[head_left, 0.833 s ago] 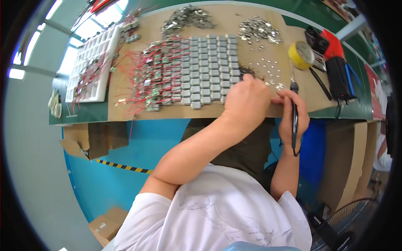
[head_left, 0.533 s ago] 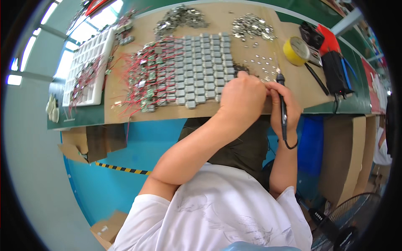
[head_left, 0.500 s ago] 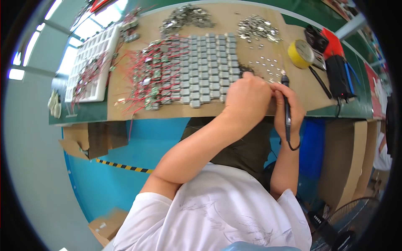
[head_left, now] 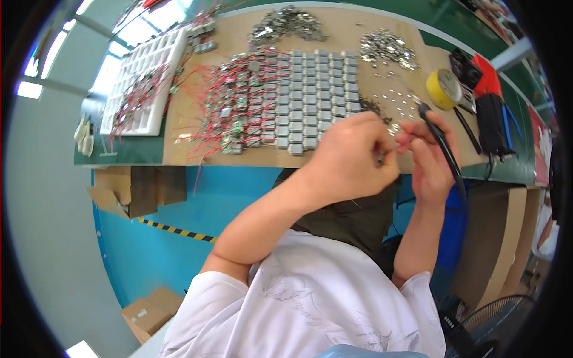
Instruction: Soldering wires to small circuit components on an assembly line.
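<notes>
My right hand (head_left: 434,156) holds a black soldering iron (head_left: 442,138) between thumb and fingers, its tip pointing up and away over the board. Close on its left, my left hand (head_left: 352,156) is closed in a pinch. A small greyish bit (head_left: 380,159) shows between its fingers, too small to name. Beyond the left hand lie rows of flat grey rectangular cells (head_left: 316,89), packed side by side. Along their left side sit small green circuit boards with red wires (head_left: 239,113). Loose small silvery metal pieces (head_left: 399,101) are scattered beyond the right hand.
Piles of silvery metal parts (head_left: 289,25) and shiny small pieces (head_left: 388,48) lie at the back. A yellow tape roll (head_left: 444,89), a black box (head_left: 495,122) and a red object (head_left: 485,74) stand right. A white compartment tray (head_left: 146,83) holds wired boards at left.
Both hands have come nearer to me, off the edge of the cell rows. The soldering iron now leans more to the left at its tip, and the view has shifted slightly.
</notes>
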`<state>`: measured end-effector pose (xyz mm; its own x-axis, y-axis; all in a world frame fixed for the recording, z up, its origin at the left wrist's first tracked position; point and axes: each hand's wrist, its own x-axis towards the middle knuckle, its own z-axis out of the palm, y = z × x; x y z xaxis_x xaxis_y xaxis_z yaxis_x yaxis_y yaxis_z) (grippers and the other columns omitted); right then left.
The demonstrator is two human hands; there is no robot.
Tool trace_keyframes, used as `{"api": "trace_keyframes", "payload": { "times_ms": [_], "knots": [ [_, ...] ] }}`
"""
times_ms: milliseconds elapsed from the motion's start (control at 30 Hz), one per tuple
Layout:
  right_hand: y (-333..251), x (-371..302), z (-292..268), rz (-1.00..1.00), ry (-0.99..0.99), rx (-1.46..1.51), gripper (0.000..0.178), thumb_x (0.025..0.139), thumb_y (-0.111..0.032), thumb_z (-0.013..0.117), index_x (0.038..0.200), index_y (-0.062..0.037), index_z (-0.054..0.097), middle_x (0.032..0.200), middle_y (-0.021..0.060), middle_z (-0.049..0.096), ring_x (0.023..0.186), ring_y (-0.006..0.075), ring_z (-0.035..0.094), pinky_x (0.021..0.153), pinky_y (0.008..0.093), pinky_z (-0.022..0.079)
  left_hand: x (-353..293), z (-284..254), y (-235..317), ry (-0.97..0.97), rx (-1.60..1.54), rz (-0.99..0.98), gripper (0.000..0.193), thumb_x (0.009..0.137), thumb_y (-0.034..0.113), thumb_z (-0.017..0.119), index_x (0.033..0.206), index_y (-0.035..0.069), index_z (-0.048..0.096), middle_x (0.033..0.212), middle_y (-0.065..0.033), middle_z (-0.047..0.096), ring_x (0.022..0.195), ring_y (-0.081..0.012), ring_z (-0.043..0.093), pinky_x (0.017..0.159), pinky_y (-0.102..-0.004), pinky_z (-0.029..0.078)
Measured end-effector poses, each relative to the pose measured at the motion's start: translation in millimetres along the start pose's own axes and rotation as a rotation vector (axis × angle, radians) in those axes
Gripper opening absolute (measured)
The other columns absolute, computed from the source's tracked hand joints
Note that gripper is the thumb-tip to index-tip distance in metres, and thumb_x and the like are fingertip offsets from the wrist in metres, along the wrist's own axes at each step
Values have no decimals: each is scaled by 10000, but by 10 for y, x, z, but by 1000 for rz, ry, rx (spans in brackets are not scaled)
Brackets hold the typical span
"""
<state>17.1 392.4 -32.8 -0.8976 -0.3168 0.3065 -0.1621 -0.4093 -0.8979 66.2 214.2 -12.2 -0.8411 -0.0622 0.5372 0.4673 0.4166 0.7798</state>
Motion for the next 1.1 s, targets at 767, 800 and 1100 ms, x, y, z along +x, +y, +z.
{"api": "trace_keyframes", "payload": {
  "times_ms": [767,800,1100],
  "knots": [
    [219,430,849,-6,-165,-23,393,876,116,674,1232,1,556,1018,202,717,857,250,735,749,342,630,191,-1253,-186,-372,-522,-688,269,801,-44,776,1047,-89,675,888,-128,738,771,-137,713,657,-261,593],
    [228,436,858,-3,-148,-31,391,876,117,674,1230,-1,558,1021,201,718,858,251,735,747,343,631,199,-1275,-200,-371,-532,-690,266,811,-33,775,1051,-89,675,886,-124,739,768,-134,713,664,-261,593],
    [263,432,1052,-2,-138,-110,327,880,95,687,1179,2,590,1011,181,725,891,218,731,794,326,619,221,-1328,-231,-337,-521,-721,232,881,39,748,1069,-86,696,880,-112,743,742,-132,712,661,-261,597]
  ]
}}
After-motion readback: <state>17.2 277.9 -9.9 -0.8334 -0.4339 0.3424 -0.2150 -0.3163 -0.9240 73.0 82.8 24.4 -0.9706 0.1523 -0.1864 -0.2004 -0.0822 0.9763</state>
